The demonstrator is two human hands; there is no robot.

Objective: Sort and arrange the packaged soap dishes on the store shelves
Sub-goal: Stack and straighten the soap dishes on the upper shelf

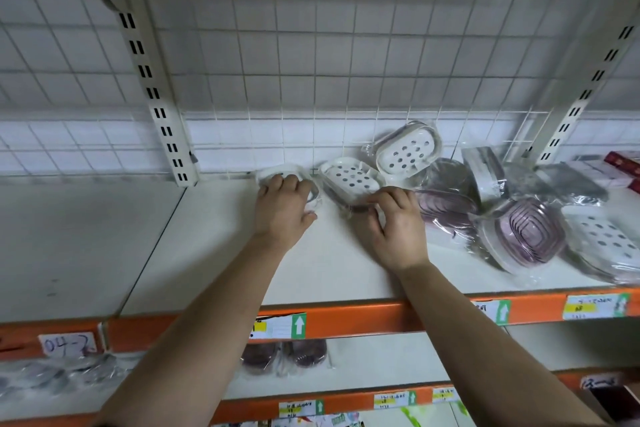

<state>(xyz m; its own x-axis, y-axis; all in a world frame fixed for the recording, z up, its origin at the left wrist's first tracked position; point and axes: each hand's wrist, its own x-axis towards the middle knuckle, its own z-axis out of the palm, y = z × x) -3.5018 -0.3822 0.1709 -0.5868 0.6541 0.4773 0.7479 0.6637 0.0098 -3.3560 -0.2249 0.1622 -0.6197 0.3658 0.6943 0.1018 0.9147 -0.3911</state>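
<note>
A handwritten tag (67,345) reading "04-2" sits below and left of the slotted post (157,107), on the orange rail (346,319) that fronts the top shelf (86,236). The post stands at the back of that shelf, with the wire grid (311,62) spreading to its right.

Just right of the post's foot, against the grid, lies the 1st white soap dish (273,172) in clear wrap. The left hand (282,208) covers it, fingers curled over its top and thumb at its near side, grasping it. Below the post and to its right, under the rail, 2 bagged purple dishes (284,354) lie on the lower shelf.

Further right of the post is the 2nd white soap dish (349,178), tilted, its holed face up. The right hand (398,222) pinches its near edge between thumb and fingers. Further still from the post, the 3rd white soap dish (407,149) leans on the grid, touching the 2nd.

Well right of the post comes a loose heap: a purple soap dish (446,198) lying flat, a grey pack (483,173) standing on edge behind it, and a ribbed purple dish (526,236) nearer the rail. Farthest from the post, a 4th white soap dish (606,239) lies near the shelf's front and red boxes (623,163) sit at the back.
</note>
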